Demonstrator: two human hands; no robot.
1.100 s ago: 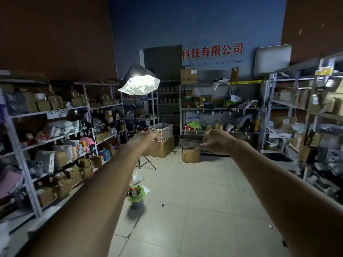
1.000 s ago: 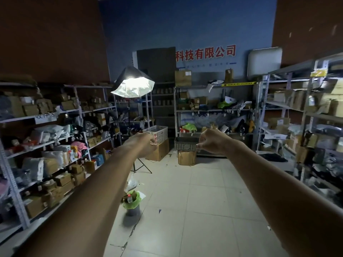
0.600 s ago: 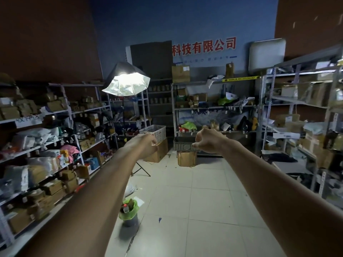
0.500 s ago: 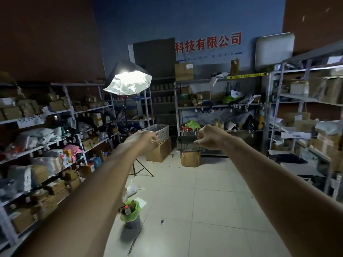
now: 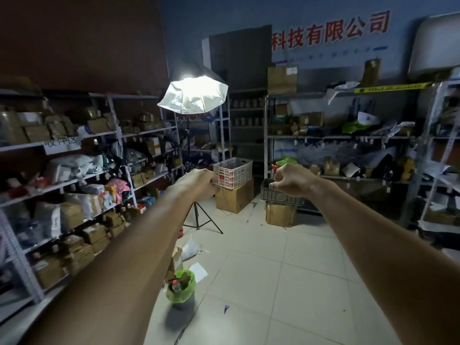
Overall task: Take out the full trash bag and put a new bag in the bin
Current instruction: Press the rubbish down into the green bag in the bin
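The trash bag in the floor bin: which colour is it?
The trash bag is bright green, shown best in the head view.

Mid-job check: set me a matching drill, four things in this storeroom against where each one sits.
Things:
1. green trash bag
2. white basket
3. lamp
4. dark crate

Places:
A. on a tripod
B. in the bin on the floor
C. on the big cardboard box
D. on the small brown box by the back shelves

Pairs: 1-B, 2-C, 3-A, 4-D.
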